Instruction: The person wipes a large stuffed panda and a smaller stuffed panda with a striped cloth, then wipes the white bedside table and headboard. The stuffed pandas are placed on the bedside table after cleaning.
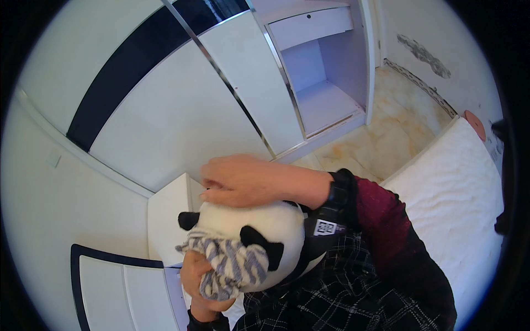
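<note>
A plush panda toy, cream-white with black patches, lies against the front of my body. My left hand clutches a bunched grey-and-white striped cloth, which rests against the toy's white plush. Across the toy's upper edge lies my right hand, its fingers curled in and its thumb along the plush. A small dark bit shows at those fingers; what exactly they pinch is mostly hidden. One black tuft sticks out at the toy's left side.
A white bedside cabinet stands beyond my hands, near a dark-edged white headboard. Behind is a sliding-door wardrobe with an open compartment and drawer. A white-covered mattress is at right, beside marbled floor tiles.
</note>
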Demonstrator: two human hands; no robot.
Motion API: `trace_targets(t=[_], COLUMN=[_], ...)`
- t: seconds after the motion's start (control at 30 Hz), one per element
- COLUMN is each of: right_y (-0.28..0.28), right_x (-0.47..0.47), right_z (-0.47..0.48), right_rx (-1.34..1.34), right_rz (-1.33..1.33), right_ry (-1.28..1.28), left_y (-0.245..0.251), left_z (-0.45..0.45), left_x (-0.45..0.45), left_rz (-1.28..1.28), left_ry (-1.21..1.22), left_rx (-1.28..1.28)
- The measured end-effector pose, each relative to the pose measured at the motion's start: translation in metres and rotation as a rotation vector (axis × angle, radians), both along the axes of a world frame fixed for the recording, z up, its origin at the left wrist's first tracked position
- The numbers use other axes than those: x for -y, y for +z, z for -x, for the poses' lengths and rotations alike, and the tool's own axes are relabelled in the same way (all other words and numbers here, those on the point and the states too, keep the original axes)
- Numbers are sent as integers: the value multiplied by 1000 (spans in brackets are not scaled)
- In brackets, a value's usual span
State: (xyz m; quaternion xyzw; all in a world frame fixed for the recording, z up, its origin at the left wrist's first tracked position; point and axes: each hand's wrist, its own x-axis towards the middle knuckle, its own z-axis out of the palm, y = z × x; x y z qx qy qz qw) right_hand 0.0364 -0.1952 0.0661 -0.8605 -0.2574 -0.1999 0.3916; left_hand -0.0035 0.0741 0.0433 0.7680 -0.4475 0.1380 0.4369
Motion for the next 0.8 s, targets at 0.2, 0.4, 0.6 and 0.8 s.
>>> trace_targets(t=[0.2,0.4,0.6,0.8], right_y=[1,-44,-58,-49], right_x=[-33,-18,-21,-7], right_z=[-46,-85,-97,-84], right_rx=[-93,-155,-197,-337], right_rz=[154,-83,-588,-945], right_ry=[245,251,155,557], left_y=[-8,-3,22,31], left_z=[-50,-83,-96,-112], left_x=[23,25,60,88], left_rz=[128,614,481,40], left_ry=[-97,-215,-63,-41], left_rx=[38,-634,-549,-318])
